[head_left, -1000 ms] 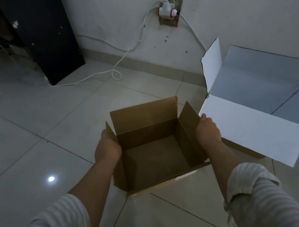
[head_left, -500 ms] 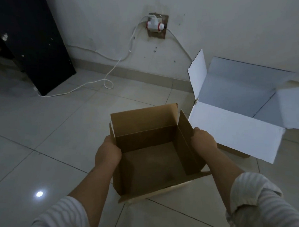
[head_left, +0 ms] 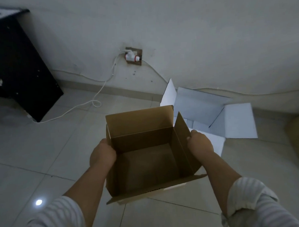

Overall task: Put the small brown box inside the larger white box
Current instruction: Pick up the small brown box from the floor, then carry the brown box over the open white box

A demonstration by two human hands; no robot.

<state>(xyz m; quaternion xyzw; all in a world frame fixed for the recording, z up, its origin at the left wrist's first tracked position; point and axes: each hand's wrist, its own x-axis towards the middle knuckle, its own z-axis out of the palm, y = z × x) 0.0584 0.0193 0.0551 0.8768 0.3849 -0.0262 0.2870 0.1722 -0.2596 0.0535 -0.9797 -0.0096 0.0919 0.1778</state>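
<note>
**Brown box held up, white box waiting behind**

Pale floor tiles [head_left: 35,152] run up to a scuffed white wall [head_left: 193,34], where a plug with red rings [head_left: 131,57] sits in a socket and its white cable [head_left: 86,105] trails down across the floor to a black cabinet [head_left: 14,67] far off beyond the left hand.

Both arms reach forward out of striped sleeves [head_left: 255,203]. The left hand [head_left: 102,154] is clamped on the left wall of the small brown box [head_left: 147,158], fingers out of sight beneath; the right hand [head_left: 199,142] grips the right-hand flap the same way, thumb on the cardboard edge. Between the two hands the box is open-topped, flaps splayed, with nothing in it that I can see.

Just beyond the right hand stands the larger white box [head_left: 205,111], on the floor against the wall, its flaps folded wide open. The brown box overlaps its near corner from this angle; whether they touch I cannot tell.
</note>
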